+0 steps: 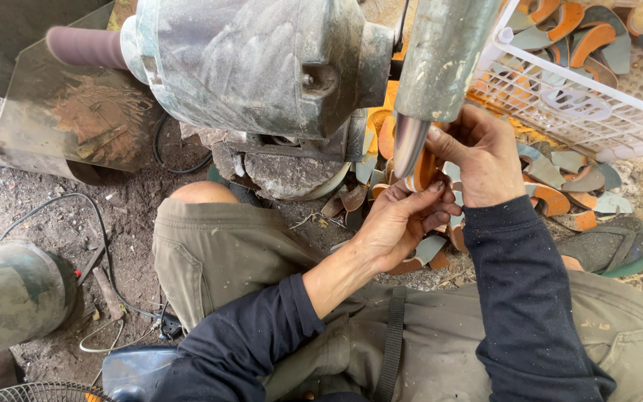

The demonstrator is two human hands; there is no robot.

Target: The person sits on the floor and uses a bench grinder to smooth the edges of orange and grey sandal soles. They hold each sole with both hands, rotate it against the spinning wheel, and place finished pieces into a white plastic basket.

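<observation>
Both hands pinch one curved orange piece (422,173) against the tip of the grey spindle (409,141) — the right hand (478,156) above it, the left hand (403,223) below, fingers closed on its edges. Its long axis runs roughly upright — the spindle lies just to its left.

A rough workshop: a dusty motor-driven grinder (254,67) stands on a dirt floor (61,216) strewn with cables (98,223), beside a white crate (582,97) and piles of orange-grey cut pieces (560,186)

Motor (254,63) left of spindle (411,141), basket (597,112) right, pieces (560,186) beneath
</observation>
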